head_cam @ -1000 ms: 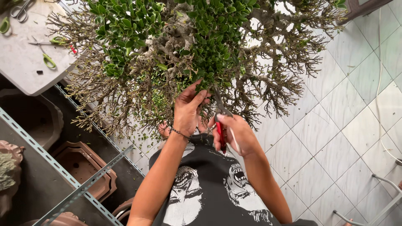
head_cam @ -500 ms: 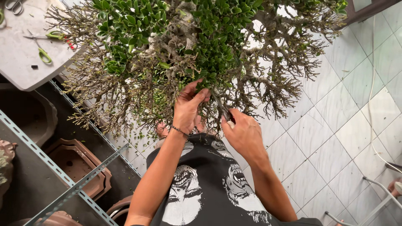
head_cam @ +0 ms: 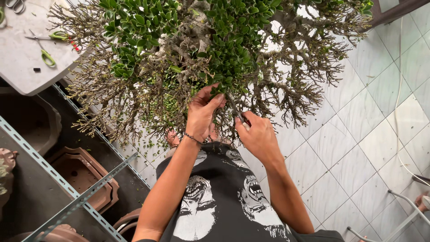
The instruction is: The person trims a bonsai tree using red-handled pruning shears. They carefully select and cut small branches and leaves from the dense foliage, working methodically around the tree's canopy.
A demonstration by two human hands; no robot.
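A wide bonsai tree [head_cam: 197, 49] with bare grey twigs and clumps of small green leaves fills the upper half of the head view. My left hand [head_cam: 202, 113], a thin bracelet at the wrist, pinches a leafy twig at the tree's near side. My right hand [head_cam: 256, 134] is closed around a pair of pruning shears [head_cam: 239, 115] with red on the handle. The dark blades point up into the twigs just beside my left fingers.
A grey table [head_cam: 22, 67] at upper left carries green-handled scissors [head_cam: 47, 56]. Metal shelving rails [head_cam: 76, 201] and brown rectangular pots [head_cam: 83, 177] stand at lower left. White tiled floor [head_cam: 358, 134] lies to the right, with a white cable [head_cam: 398, 134] and chair legs at lower right.
My right hand has risen with the shears toward the twigs. The left hand has shifted its fingers a little higher onto the leafy twig.
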